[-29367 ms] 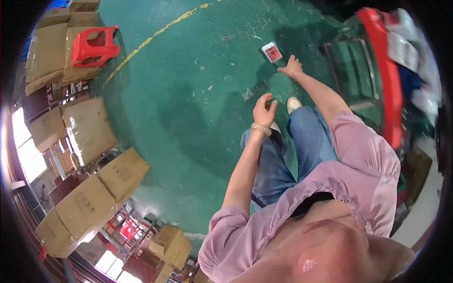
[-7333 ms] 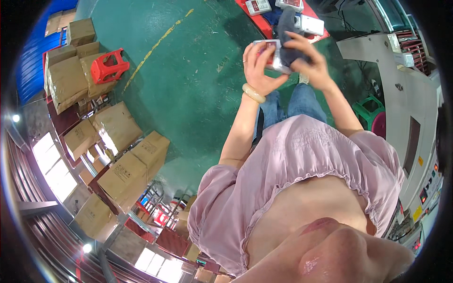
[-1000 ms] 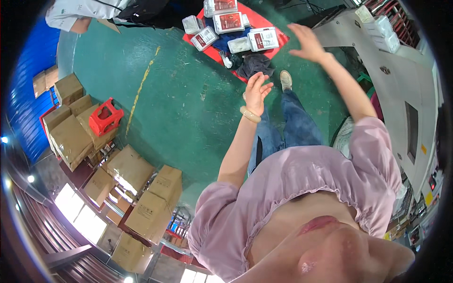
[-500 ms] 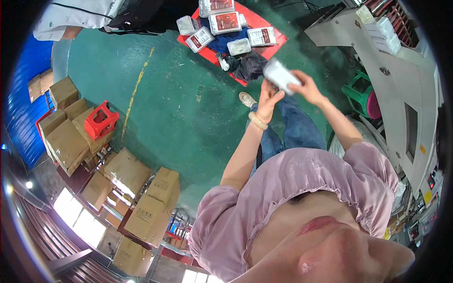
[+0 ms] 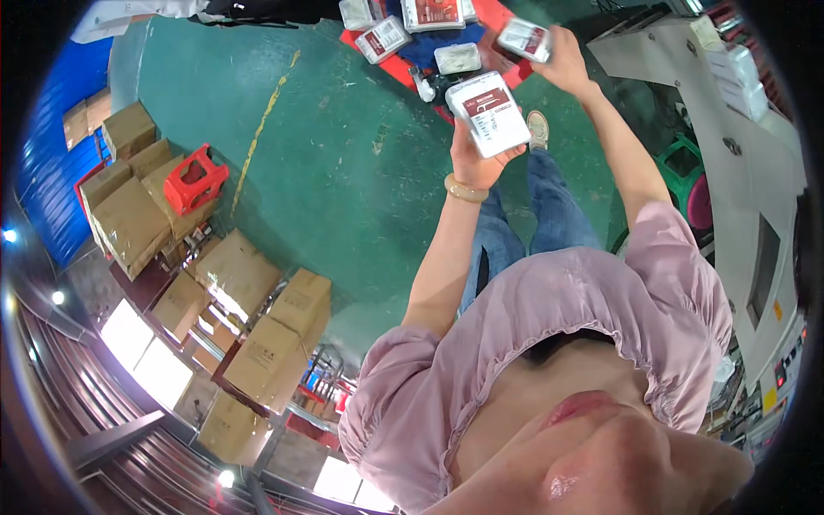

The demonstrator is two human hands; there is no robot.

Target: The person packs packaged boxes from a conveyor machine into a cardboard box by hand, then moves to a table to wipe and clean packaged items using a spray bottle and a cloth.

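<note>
My left hand [image 5: 477, 161] grips a flat white plastic box [image 5: 489, 116] from below, its red-and-white labelled face turned up. Further off to the right, my right hand [image 5: 562, 62] has its fingers closed on the right end of a second labelled box [image 5: 524, 39], at the right side of a red tabletop [image 5: 491, 12]. Several similar boxes lie on this tabletop, among them a labelled box [image 5: 383, 39] at the left and a small translucent box [image 5: 457, 57]. Dark blue cloth [image 5: 416, 55] shows between them. The held box hides part of the tabletop's near corner.
Stacked brown cartons [image 5: 129, 215] stand at the left, with a red plastic stool [image 5: 196, 178] on top. More cartons [image 5: 266, 365] are nearer. At the right are a large grey machine [image 5: 730, 197] and a green stool [image 5: 681, 167]. A yellow line [image 5: 257, 137] crosses the green floor.
My right hand has left the box in my left hand and moved forward and right onto another box. The box in my left hand now shows its labelled face. The whole view has shifted slightly.
</note>
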